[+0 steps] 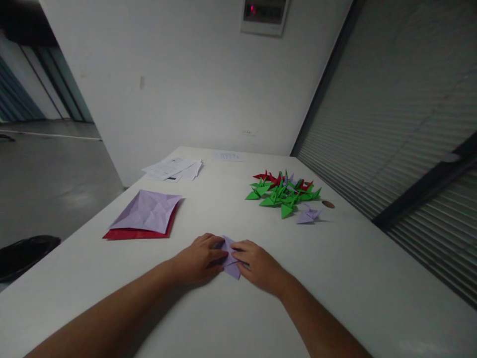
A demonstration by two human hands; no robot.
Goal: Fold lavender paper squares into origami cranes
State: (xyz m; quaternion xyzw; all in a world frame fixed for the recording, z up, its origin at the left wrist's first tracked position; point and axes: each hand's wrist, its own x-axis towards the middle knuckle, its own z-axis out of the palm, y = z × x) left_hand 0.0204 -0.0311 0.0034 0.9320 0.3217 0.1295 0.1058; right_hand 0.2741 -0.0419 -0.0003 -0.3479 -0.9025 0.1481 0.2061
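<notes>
A small folded sheet of purple origami paper (231, 269) lies on the white table between my hands, its lower point towards me. My left hand (203, 258) is at its left edge, with curled fingers on the paper. From the right, my right hand (259, 264) has its fingertips on the upper face and its thumb by the lower right edge. Fingers cover part of the folds. Further right sits a pile of green paper cranes (278, 196) with red paper cranes (269, 177) among them. A purple paper crane (309, 215) stands at its near edge.
Creased purple paper (145, 211) lies over red paper (136, 234) on the left of the table (208, 318). Printed sheets (173, 169) lie further back. A round hole (328, 204) is by the right edge, near window blinds (391, 124). A black bin (28, 253) stands at left.
</notes>
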